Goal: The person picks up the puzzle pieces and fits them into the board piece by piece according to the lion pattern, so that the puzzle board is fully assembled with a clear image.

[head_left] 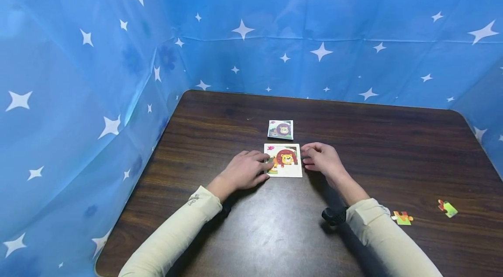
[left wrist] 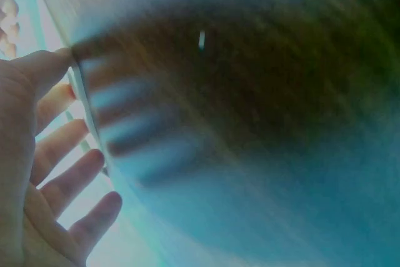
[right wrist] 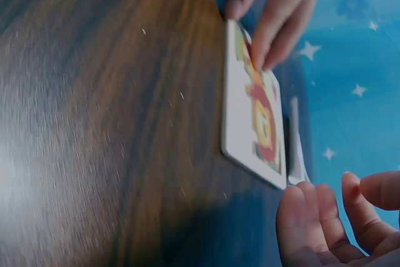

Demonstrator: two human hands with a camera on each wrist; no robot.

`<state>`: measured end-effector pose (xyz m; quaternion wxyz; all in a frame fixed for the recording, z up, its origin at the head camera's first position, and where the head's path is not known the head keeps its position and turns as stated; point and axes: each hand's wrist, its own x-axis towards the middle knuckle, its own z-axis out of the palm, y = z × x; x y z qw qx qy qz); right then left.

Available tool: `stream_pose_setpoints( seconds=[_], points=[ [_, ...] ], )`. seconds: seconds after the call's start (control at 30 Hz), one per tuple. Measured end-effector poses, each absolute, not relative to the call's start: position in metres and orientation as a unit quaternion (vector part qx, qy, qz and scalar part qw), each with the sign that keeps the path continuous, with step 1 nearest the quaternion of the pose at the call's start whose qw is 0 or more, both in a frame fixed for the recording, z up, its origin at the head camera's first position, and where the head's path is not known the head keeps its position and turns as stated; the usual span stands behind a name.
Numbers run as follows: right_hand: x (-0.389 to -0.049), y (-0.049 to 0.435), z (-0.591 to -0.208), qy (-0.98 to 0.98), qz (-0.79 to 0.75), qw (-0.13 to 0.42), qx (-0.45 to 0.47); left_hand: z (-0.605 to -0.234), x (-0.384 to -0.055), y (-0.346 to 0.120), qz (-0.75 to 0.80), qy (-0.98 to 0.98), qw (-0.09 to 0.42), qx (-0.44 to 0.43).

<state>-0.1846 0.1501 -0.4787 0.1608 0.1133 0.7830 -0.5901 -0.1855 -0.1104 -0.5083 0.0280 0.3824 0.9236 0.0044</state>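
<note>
A small square jigsaw board (head_left: 292,171) lies on the dark wooden table, with a lion picture in its upper and left parts and bare white at lower right. My left hand (head_left: 245,170) rests at the board's left edge. In the right wrist view, the left fingers (right wrist: 275,26) touch the picture and the thumb is at the rim. Just off the board's right edge is my right hand (head_left: 323,161), its fingers loosely bent; no piece shows in it. Behind the board lies a lion picture card (head_left: 280,129).
Two loose jigsaw pieces lie at the right side of the table (head_left: 424,159): an orange and green piece (head_left: 402,218) beside the right sleeve, and a green and red piece (head_left: 448,208) farther right. A blue star-patterned curtain (head_left: 298,28) encloses the back and sides.
</note>
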Motion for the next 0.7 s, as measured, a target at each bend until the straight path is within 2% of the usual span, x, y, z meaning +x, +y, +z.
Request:
stream_pose_setpoints(
  seconds=[0.37,0.7],
  points=[
    [-0.177,0.216,-0.458,0.782,-0.594,0.151,0.117,-0.506,-0.188,-0.107,0.000,0.924,0.036,0.380],
    [-0.146,0.302,-0.450,0.790,-0.582,0.155,0.117,-0.497,-0.191,-0.100,-0.022,0.919,0.035,0.393]
  ],
)
